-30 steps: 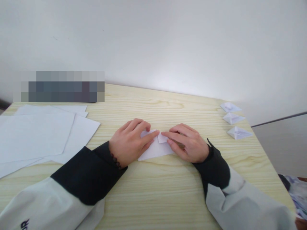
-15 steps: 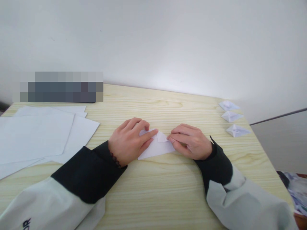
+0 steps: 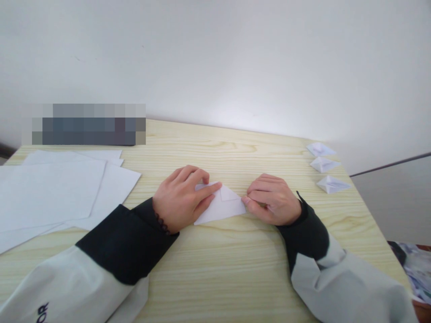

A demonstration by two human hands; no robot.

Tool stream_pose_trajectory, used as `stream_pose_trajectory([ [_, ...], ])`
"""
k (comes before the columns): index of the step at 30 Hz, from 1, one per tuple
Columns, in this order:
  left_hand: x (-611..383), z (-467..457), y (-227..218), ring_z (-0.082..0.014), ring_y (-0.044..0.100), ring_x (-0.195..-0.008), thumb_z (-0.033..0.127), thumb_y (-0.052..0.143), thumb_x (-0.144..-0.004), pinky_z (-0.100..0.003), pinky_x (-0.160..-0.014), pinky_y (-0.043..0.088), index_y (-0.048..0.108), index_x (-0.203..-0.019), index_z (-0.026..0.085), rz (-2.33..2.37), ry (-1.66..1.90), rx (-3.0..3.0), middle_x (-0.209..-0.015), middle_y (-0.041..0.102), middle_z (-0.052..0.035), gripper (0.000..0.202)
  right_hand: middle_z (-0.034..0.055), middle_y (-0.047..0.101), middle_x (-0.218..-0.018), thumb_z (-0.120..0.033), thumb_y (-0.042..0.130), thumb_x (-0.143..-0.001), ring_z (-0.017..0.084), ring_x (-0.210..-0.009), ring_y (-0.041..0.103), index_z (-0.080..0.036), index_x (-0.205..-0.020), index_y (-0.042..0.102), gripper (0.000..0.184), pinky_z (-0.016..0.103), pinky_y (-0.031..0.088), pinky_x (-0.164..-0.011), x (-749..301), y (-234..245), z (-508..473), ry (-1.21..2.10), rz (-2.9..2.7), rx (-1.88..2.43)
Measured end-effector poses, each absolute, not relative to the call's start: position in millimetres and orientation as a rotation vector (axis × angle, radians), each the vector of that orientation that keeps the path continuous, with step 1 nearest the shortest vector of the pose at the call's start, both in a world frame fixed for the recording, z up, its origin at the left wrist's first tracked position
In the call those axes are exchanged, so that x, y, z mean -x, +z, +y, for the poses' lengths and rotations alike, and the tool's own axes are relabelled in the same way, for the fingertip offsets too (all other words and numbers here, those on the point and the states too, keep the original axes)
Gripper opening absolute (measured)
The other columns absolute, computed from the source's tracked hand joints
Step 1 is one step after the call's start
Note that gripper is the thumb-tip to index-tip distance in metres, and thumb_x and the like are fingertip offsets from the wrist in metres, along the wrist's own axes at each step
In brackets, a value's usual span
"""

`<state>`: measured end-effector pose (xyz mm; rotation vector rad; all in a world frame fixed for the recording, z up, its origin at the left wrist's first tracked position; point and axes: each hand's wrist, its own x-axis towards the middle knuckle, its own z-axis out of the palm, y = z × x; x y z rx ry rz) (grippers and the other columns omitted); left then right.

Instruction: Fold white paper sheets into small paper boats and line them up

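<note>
A small folded sheet of white paper (image 3: 220, 210) lies on the table in the middle of the head view, its top slanting to a peak with a flap on its right side. My left hand (image 3: 183, 197) rests on its left part, index finger and thumb stretched across it and pressing it down. At the paper's right corner is my right hand (image 3: 271, 199), fingers curled and closed, with thumb and fingertips pinching the corner. The hands cover part of the paper's left side and its right tip.
Several white sheets (image 3: 50, 193) lie overlapped on the left of the wooden table (image 3: 218, 269). Three folded white paper pieces (image 3: 333, 184) stand in a row near the right edge. A blurred-out dark object (image 3: 90, 130) sits at the back left, before the wall.
My right hand has slid a little to the right along the flap to the paper's corner, uncovering more of the flap. My left hand has stayed in place.
</note>
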<state>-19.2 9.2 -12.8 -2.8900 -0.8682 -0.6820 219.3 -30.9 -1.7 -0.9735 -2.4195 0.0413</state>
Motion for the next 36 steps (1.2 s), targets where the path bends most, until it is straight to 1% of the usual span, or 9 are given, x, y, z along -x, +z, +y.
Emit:
stream_pose_trajectory([
  [2, 20, 10, -14, -0.0204, 0.052, -0.086, 0.030, 0.048, -0.087, -0.036, -0.076, 0.047, 0.065, -0.106, 0.026, -0.881, -0.679, 2.914, -0.091, 0.061, -0.0057, 0.026, 0.0007, 0.057, -0.054, -0.016, 0.049, -0.081, 0.010, -0.051, 0.049, -0.018, -0.051, 0.052, 0.030, 0.025, 0.040, -0.055, -218, -4, -31, 0.036, -2.374, 1.017],
  [5, 21, 11, -15, -0.0218, 0.052, -0.092, 0.035, 0.048, -0.087, -0.038, -0.080, 0.047, 0.064, -0.107, 0.025, -0.903, -0.665, 2.972, -0.098, 0.061, -0.0062, 0.028, 0.0028, 0.060, -0.064, -0.021, 0.049, -0.085, 0.012, -0.058, 0.053, -0.017, -0.064, 0.059, 0.023, 0.025, 0.042, -0.058, -213, -9, -30, 0.057, -2.303, 1.157],
  [7, 20, 12, -15, -0.0230, 0.052, -0.097, 0.037, 0.049, -0.087, -0.040, -0.084, 0.046, 0.063, -0.108, 0.023, -0.928, -0.661, 3.004, -0.104, 0.060, -0.0065, 0.029, 0.0039, 0.062, -0.074, -0.026, 0.051, -0.085, 0.013, -0.065, 0.055, -0.017, -0.077, 0.061, 0.016, 0.025, 0.044, -0.064, -207, -11, -31, 0.109, -2.302, 1.254],
  [11, 17, 13, -16, -0.0256, 0.049, -0.105, 0.038, 0.048, -0.087, -0.042, -0.091, 0.044, 0.054, -0.120, 0.015, -0.999, -0.689, 3.003, -0.114, 0.057, -0.0108, 0.041, 0.0052, 0.061, -0.088, -0.035, 0.053, -0.085, 0.016, -0.080, 0.058, -0.018, -0.090, 0.061, 0.020, 0.029, 0.045, -0.075, -198, -14, -32, 0.165, -2.290, 1.410],
  [16, 10, 14, -17, -0.0245, 0.048, -0.104, 0.033, 0.049, -0.086, -0.042, -0.093, 0.042, 0.061, -0.108, 0.017, -1.126, -0.754, 3.046, -0.111, 0.058, -0.0088, 0.030, 0.0065, 0.058, -0.099, -0.034, 0.055, -0.084, 0.018, -0.090, 0.057, -0.019, -0.099, 0.061, 0.021, 0.031, 0.044, -0.082, -193, -17, -34, 0.217, -2.197, 1.482],
  [21, 4, 16, -11, -0.0208, 0.052, -0.097, 0.030, 0.051, -0.082, -0.037, -0.089, 0.043, 0.063, -0.090, 0.019, -1.452, -0.904, 3.119, -0.091, 0.065, -0.0033, 0.018, 0.0041, 0.061, -0.087, -0.030, 0.058, -0.082, 0.016, -0.080, 0.057, -0.019, -0.086, 0.063, 0.014, 0.029, 0.043, -0.073, -191, -18, -30, 0.284, -2.065, 1.464],
  [26, 6, 16, -2, -0.0186, 0.056, -0.090, 0.037, 0.052, -0.080, -0.039, -0.094, 0.039, 0.066, -0.088, 0.021, -1.432, -0.890, 3.290, -0.089, 0.067, -0.0009, 0.022, 0.0003, 0.060, -0.066, -0.028, 0.056, -0.083, 0.009, -0.055, 0.048, -0.017, -0.073, 0.063, 0.016, 0.024, 0.038, -0.056, -193, -13, -29, 0.491, -1.994, 1.328],
  [32, 10, 17, -2, -0.0138, 0.059, -0.079, 0.038, 0.048, -0.082, -0.042, -0.104, 0.029, 0.064, -0.074, 0.020, -1.378, -0.856, 3.380, -0.080, 0.068, 0.0023, 0.025, 0.0003, 0.057, -0.063, -0.028, 0.056, -0.084, 0.008, -0.054, 0.046, -0.016, -0.072, 0.062, 0.018, 0.021, 0.036, -0.053, -191, -9, -34, 0.575, -1.996, 1.209],
  [36, 12, 16, 1, -0.0097, 0.059, -0.066, 0.037, 0.048, -0.082, -0.038, -0.104, 0.029, 0.062, -0.070, 0.019, -1.371, -0.873, 3.485, -0.072, 0.067, 0.0048, 0.026, -0.0013, 0.053, -0.059, -0.029, 0.053, -0.086, 0.007, -0.052, 0.044, -0.016, -0.065, 0.057, 0.025, 0.021, 0.034, -0.053, -193, -8, -33, 0.651, -2.080, 1.143],
])
